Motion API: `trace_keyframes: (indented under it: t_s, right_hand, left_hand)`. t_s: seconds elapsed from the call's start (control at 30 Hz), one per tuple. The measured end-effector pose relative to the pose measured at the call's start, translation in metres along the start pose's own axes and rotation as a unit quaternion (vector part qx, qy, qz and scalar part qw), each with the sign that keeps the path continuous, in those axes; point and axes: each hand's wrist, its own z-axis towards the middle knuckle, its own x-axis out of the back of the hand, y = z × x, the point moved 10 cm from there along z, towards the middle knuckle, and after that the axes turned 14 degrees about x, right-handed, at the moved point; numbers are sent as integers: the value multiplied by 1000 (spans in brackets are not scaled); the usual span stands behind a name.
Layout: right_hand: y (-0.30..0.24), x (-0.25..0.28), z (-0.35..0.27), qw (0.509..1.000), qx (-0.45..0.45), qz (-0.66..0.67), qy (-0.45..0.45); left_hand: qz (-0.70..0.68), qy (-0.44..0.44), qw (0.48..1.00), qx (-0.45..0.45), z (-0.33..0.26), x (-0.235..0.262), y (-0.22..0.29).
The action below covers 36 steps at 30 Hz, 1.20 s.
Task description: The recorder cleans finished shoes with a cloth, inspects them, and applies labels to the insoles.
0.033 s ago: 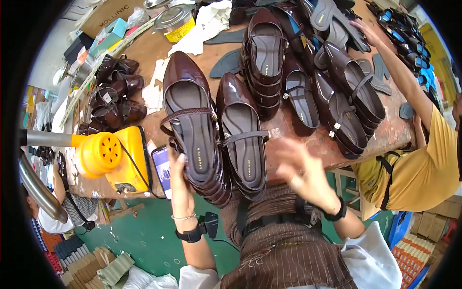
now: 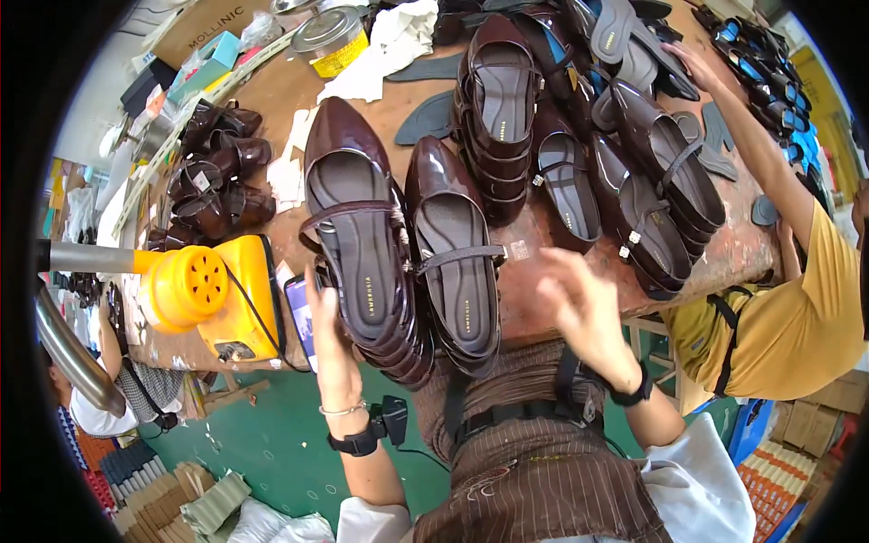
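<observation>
A worn brown workbench [image 2: 518, 300] stands above a green floor [image 2: 299, 452]. At its left, dark burgundy patent shoes [image 2: 224, 167] lie heaped behind a bright yellow device with a round, perforated cap [image 2: 210, 281]. Next comes a slim smartphone with a lit screen [image 2: 300, 319], partly hidden by the person's left hand [image 2: 337, 357]. That hand is upright, thumb and forefinger extended, just left of a nested stack of pointed, glossy burgundy strap shoes [image 2: 364, 244]; whether it grips the stack cannot be told. A second, similar stack with a thin strap [image 2: 457, 281] stands immediately right, between both hands. Behind it rises a taller burgundy stack [image 2: 502, 100]. The right hand [image 2: 588, 317] is open, its slightly blurred fingers spread, near the second stack but apart from it. Beyond, more burgundy shoes with jewelled straps [image 2: 638, 213] crowd the bench, and a co-worker's hand [image 2: 695, 68] reaches among grey insoles [image 2: 612, 38] at far right.
</observation>
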Motion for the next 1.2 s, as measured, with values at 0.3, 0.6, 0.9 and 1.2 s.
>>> trace_keyframes:
  t_s: [0.3, 0.6, 0.9, 1.2]
  right_hand:
    - [16, 20, 58, 910, 212, -323, 153]
    - [28, 27, 72, 988, 67, -61, 126]
    - [29, -6, 55, 994, 42, 42, 89]
    - [1, -14, 48, 908, 242, -340, 49]
  left_hand:
    - [16, 26, 999, 22, -4, -6, -1]
    - [97, -62, 993, -37, 3, -25, 17]
    - [121, -106, 987, -11, -3, -20, 17]
    - [171, -27, 966, -192, 43, -10, 164]
